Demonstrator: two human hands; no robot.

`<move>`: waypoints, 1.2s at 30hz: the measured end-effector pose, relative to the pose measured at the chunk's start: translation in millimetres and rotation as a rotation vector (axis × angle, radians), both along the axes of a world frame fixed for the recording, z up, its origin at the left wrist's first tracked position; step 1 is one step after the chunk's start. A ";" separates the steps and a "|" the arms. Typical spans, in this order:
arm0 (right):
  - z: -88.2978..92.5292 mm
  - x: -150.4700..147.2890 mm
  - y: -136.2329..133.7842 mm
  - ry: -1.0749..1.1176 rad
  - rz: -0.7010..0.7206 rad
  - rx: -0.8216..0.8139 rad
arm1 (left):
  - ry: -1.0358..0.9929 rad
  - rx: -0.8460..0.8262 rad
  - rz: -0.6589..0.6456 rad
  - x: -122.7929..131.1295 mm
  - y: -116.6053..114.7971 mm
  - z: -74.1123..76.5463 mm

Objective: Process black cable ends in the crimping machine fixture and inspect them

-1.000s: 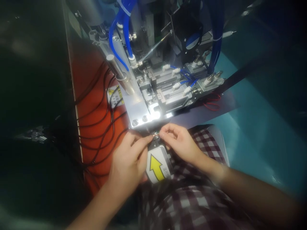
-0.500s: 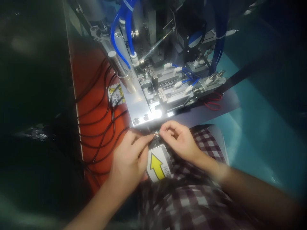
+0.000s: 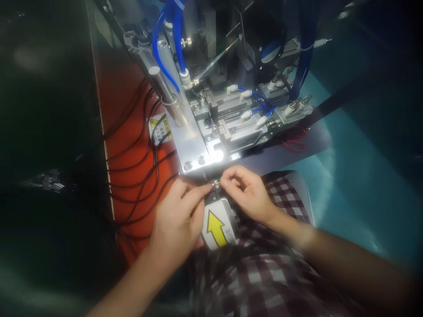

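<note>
At the front edge of a bright metal plate (image 3: 190, 147) on a machine, my two hands meet with their fingertips close together. My left hand (image 3: 180, 215) comes from the left, thumb and index finger pinched at a tiny part (image 3: 216, 184) that is too small to name. From the right, my right hand (image 3: 246, 191) pinches at the other side of the same spot, its remaining fingers curled. Just below the fingertips lies a white label with a yellow arrow (image 3: 216, 229), partly covered by my left hand.
Behind the plate stand pneumatic cylinders (image 3: 244, 127) with white fittings and blue air hoses (image 3: 178, 39). An upright metal post (image 3: 161, 86) rises at the left. Black cables (image 3: 142, 169) cross an orange surface (image 3: 132, 132) beside a warning label (image 3: 160, 128). Red wires (image 3: 294, 143) hang at the right.
Both hands stay at the same spot with their fingers pinched. Only very slight shifts of the fingertips show.
</note>
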State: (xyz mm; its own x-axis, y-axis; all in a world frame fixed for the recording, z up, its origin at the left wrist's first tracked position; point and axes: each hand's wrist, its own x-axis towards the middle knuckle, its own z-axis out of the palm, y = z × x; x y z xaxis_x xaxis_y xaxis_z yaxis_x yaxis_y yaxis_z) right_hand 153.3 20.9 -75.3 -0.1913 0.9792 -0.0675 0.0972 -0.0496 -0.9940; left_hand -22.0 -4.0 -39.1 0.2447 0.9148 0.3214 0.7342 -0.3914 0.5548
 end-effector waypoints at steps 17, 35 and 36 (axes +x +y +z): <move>25.4 1.2 6.9 0.060 -0.002 -0.419 | 0.025 -0.008 -0.007 -0.1 -0.2 0.0; 12.8 -6.7 -1.6 -0.055 -0.033 -0.085 | 0.008 -0.002 0.002 -0.3 -1.0 -1.2; 12.0 -5.9 -1.6 -0.046 -0.026 -0.099 | 0.006 -0.002 0.000 -0.4 -1.1 -1.1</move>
State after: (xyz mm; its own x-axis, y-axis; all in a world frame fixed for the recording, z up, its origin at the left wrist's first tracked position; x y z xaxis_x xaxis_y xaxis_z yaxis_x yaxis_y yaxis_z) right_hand 147.4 19.2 -63.4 -0.1606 0.9718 -0.1726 0.1396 -0.1507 -0.9787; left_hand -22.4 -5.1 -40.2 0.2466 0.9154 0.3182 0.7375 -0.3903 0.5511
